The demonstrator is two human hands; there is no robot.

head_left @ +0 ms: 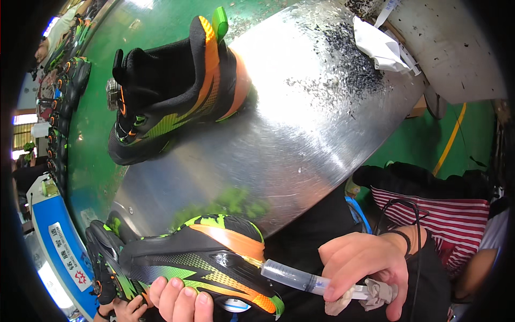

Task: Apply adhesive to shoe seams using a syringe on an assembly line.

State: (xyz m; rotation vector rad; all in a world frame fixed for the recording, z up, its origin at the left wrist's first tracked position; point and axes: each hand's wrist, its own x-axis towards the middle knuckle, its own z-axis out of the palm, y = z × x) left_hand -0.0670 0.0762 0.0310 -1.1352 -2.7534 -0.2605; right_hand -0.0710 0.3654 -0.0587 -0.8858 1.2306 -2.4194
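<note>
My left hand (181,301) grips a black, green and orange sneaker (214,260) from the near side, its fingertips pressed on the upper. The sneaker is tipped on its side, heel end to the right. My right hand (367,263) is closed around a clear plastic syringe (289,276); the fingers wrap its plunger end, which has whitish wrapping (378,294) around it. The syringe's thin nozzle meets the sneaker near the heel, by the orange edge. A matching sneaker (177,102) stands upright on the metal tabletop (300,145) beyond my hands.
Dark residue (348,64) and a white crumpled cloth (378,45) lie at the table's far right. More sneakers (67,107) line the left on a green surface. Another person's hand (129,309) shows at lower left. A striped red-and-white cloth (434,220) is at the right.
</note>
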